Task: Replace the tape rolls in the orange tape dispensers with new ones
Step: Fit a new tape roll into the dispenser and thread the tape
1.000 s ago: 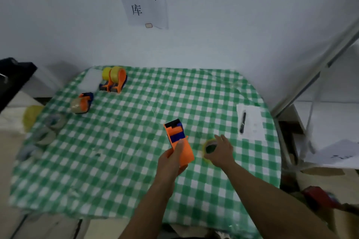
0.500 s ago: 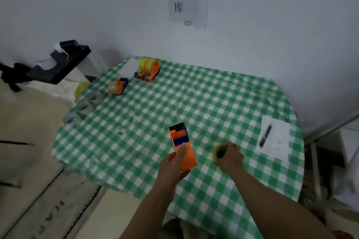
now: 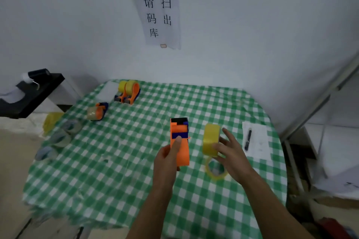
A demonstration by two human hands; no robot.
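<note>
My left hand [image 3: 168,158] grips an orange tape dispenser [image 3: 179,141] with blue parts, held upright above the middle of the green checked table [image 3: 116,161]. My right hand [image 3: 231,151] holds a full yellow tape roll [image 3: 210,139] on edge, just right of the dispenser. Below it a thin, nearly spent tape ring [image 3: 215,170] lies flat on the cloth. At the far left stand two orange dispensers loaded with yellow rolls [image 3: 128,91]. Another orange dispenser with a clear roll [image 3: 97,111] lies nearer.
Several loose tape rolls [image 3: 60,134] lie along the table's left edge. A white sheet with a black pen [image 3: 248,138] sits at the right. A black stand [image 3: 31,91] is off the left corner. A wall with a paper notice [image 3: 157,15] is behind.
My right hand has lifted the yellow roll off the table and turned it on edge, which uncovered the thin ring beneath. The camera view shifted. My left hand still holds the dispenser.
</note>
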